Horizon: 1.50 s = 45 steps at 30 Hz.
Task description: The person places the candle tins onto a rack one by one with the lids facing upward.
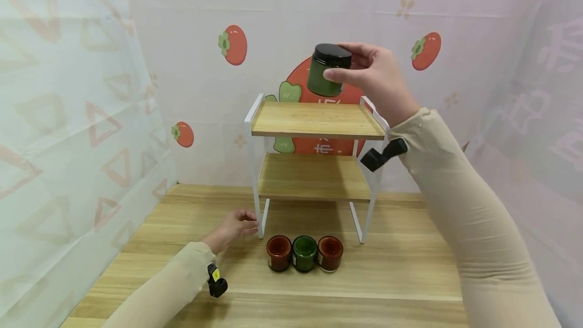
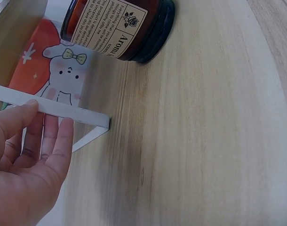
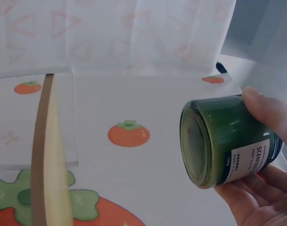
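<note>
Amber glass jars [image 1: 279, 261] are flanking a green jar [image 1: 304, 261] on the worktop [image 1: 391, 277]; the left hand [image 1: 234, 228] is pinching the rack's front-left leg [image 2: 87, 115]; the right hand [image 1: 380, 74] is gripping a lidded scented-candle jar [image 3: 221, 134] above the level of the top board's [image 1: 314, 119] edges, keeping it level seeming wise.

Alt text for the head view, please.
A right hand holds a black-lidded green jar above a two-tier wooden shelf. The left hand touches the shelf's white leg; two red-brown jars and another green jar stand on the table in front.
</note>
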Each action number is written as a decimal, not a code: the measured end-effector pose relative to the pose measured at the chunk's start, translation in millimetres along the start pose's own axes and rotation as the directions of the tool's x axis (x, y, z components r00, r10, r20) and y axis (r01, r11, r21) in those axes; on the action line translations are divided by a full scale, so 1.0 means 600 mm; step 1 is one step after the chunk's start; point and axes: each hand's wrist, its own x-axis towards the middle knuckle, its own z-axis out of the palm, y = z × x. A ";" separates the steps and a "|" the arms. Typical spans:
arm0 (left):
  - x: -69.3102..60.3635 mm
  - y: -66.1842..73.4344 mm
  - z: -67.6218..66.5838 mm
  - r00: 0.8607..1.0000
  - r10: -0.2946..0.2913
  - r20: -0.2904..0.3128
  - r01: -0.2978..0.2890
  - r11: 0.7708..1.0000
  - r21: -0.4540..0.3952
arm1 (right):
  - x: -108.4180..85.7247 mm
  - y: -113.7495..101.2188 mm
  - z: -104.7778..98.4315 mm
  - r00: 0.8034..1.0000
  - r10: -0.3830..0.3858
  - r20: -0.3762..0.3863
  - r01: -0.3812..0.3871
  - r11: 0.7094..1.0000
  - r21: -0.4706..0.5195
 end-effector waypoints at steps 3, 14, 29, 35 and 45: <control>0.001 -0.001 -0.001 1.000 -0.002 0.000 0.002 1.000 -0.003 | 0.016 -0.007 0.009 1.000 0.011 -0.008 -0.011 1.000 -0.004; 0.007 -0.003 -0.003 1.000 -0.007 -0.007 0.007 1.000 0.016 | 0.058 0.015 0.054 0.999 0.018 -0.033 -0.017 1.000 0.023; 0.005 0.001 -0.003 1.000 -0.016 -0.001 0.016 1.000 -0.001 | 0.065 0.056 0.117 0.998 0.053 0.028 -0.055 0.995 0.087; 0.002 0.002 -0.002 1.000 -0.017 -0.003 0.017 1.000 0.003 | 0.060 0.078 0.135 0.995 0.077 0.056 -0.080 0.995 0.061; 0.004 0.002 0.004 1.000 -0.016 -0.008 0.016 1.000 0.009 | 0.055 0.106 0.153 0.985 0.154 0.076 -0.157 0.987 0.036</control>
